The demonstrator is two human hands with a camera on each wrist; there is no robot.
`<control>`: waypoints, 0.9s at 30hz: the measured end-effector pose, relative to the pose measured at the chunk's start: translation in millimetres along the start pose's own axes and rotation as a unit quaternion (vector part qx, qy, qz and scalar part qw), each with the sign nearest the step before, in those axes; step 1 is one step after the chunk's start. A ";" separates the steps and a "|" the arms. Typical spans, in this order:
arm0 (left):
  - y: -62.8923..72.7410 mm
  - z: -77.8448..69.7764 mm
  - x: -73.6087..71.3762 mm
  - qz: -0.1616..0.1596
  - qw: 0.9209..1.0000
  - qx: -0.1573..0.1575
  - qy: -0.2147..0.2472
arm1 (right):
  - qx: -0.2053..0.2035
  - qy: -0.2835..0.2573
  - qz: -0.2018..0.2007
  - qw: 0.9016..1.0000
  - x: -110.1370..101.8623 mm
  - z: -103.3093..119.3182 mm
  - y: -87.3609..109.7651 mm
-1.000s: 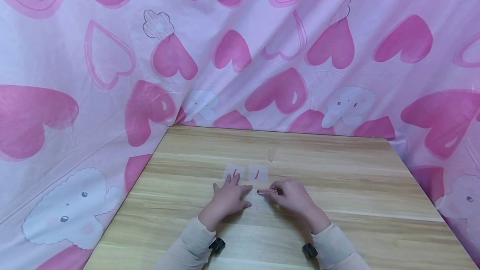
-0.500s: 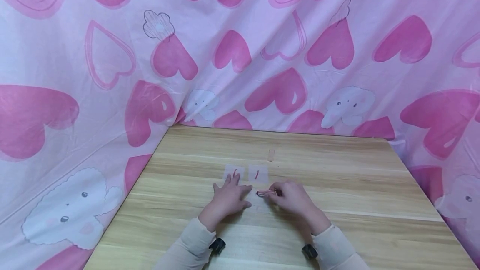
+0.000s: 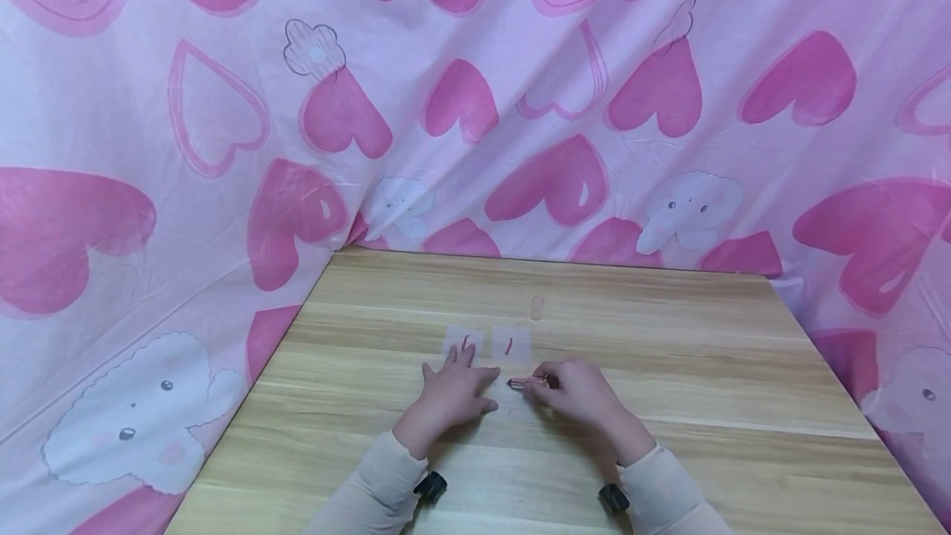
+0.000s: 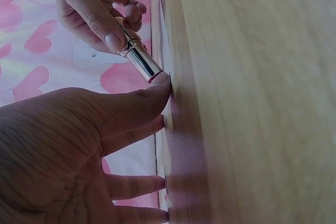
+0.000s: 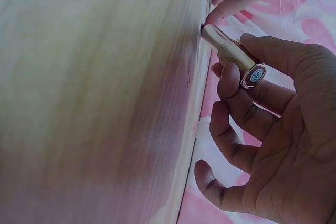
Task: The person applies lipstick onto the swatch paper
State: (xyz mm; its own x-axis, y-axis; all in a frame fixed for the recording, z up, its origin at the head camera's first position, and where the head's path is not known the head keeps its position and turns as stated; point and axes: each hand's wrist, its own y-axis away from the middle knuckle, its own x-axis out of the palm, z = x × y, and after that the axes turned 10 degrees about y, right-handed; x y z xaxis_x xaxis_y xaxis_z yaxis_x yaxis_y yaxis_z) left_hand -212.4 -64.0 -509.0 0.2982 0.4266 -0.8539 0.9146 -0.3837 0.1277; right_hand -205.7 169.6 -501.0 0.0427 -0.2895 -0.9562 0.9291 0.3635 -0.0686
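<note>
My right hand (image 3: 579, 390) pinches an uncapped lipstick (image 3: 529, 382) between thumb and fingers. The lipstick's metallic tube (image 4: 140, 59) slants toward the table, its dark red tip close to my left thumb. In the right wrist view, a round label (image 5: 256, 74) shows on its base. Spread flat, my left hand (image 3: 453, 390) rests its fingertips on the table, some of them on a small translucent square sheet (image 3: 451, 337) with a red stroke. A second such sheet (image 3: 522, 337) with a red stroke lies to its right. Under the lipstick tip, a faint pale sheet seems to lie, hard to make out.
A small clear pinkish oblong piece (image 3: 537, 308), perhaps the lipstick's cap, lies beyond the sheets. The wood-grain table (image 3: 743, 370) is bordered at the back and sides by a pink heart-patterned cloth (image 3: 550, 97). Both wrists carry black devices (image 3: 430, 486).
The lipstick tip has shifted very slightly left and toward the person since a second ago. My left hand and the sheets have stayed in place.
</note>
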 end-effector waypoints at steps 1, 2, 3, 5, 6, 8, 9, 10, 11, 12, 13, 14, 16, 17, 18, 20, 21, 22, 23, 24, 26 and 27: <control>0.1 -0.2 -0.1 0.000 1.000 0.000 0.000 | 0.000 -0.001 0.000 1.000 -0.2 0.1 0.0; 0.1 -0.4 -0.2 -0.001 1.000 0.000 0.000 | -0.001 -0.001 0.000 1.000 -0.3 0.1 0.1; 0.2 -0.6 -0.3 -0.001 1.000 0.000 0.000 | -0.001 0.000 -0.001 1.000 -0.4 0.2 0.3; 0.4 -1.0 -0.6 -0.001 1.000 0.000 0.001 | -0.005 0.002 -0.003 1.000 -0.7 0.3 0.8; 0.4 -1.2 -0.7 -0.001 1.000 -0.001 0.001 | -0.004 0.000 -0.001 1.000 -0.9 0.6 1.3; 0.3 -1.1 -0.6 0.000 1.000 -0.001 0.001 | -0.002 -0.001 0.002 1.000 -1.1 1.1 2.5; 0.3 -1.2 -0.5 0.001 1.000 -0.002 0.001 | -0.002 0.000 0.002 1.000 -1.1 1.5 3.1; 0.3 -1.1 -0.2 0.001 1.000 -0.002 0.001 | -0.002 -0.001 0.003 1.000 -1.1 1.9 3.7; 0.2 -1.0 0.0 0.001 1.000 -0.002 0.001 | -0.001 -0.002 0.003 1.000 -1.2 2.4 4.2; 0.1 -1.0 0.1 0.002 1.000 -0.003 0.000 | 0.000 -0.001 0.002 1.000 -1.2 2.8 4.8; 0.1 -0.8 0.3 0.003 1.000 -0.004 0.001 | -0.002 0.000 0.000 1.000 -1.0 3.2 5.4; 0.2 -0.7 0.4 0.003 1.000 -0.004 0.002 | -0.004 0.001 -0.002 1.000 -1.2 3.7 5.9; 0.3 -0.6 0.3 0.004 1.000 -0.004 0.003 | -0.008 0.002 -0.006 1.000 -1.1 4.4 7.0; 0.3 -0.5 0.2 0.004 1.000 -0.004 0.003 | -0.011 0.003 -0.008 1.000 -1.2 4.7 7.6; 0.4 -0.3 0.1 0.004 1.000 -0.004 0.003 | -0.013 0.004 -0.010 1.000 -1.2 5.0 8.2; 0.6 -0.3 -0.1 0.004 1.000 -0.002 0.003 | -0.017 0.005 -0.013 1.000 -1.5 5.5 9.1; 0.7 -0.2 -0.1 0.003 1.000 -0.001 0.003 | -0.019 0.006 -0.014 1.000 -1.6 5.8 9.5; 0.8 -0.3 -0.2 0.003 1.000 0.000 0.002 | -0.020 0.007 -0.015 1.000 -1.8 6.1 9.8; 0.7 -0.2 -0.3 0.003 1.000 0.001 0.001 | -0.020 0.006 -0.014 1.000 -2.1 6.3 10.2; 0.6 -0.2 -0.4 0.003 1.000 0.002 0.001 | -0.019 0.007 -0.012 1.000 -2.2 6.5 10.5; 0.4 -0.5 -0.8 0.002 1.000 0.003 0.000 | -0.016 0.005 -0.008 1.000 -2.5 6.9 11.2; 0.3 -0.6 -1.1 0.002 1.000 0.003 0.000 | -0.014 0.004 -0.006 1.000 -2.7 7.1 11.5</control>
State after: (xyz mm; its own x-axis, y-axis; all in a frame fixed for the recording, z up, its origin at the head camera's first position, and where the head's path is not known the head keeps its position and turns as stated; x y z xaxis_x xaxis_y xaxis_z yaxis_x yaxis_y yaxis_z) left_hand -212.3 -64.1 -507.7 0.3010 0.4247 -0.8538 0.9117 -0.3908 0.1270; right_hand -192.5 168.2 -497.2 0.0284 -0.2879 -0.9572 0.9187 0.3849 -0.0885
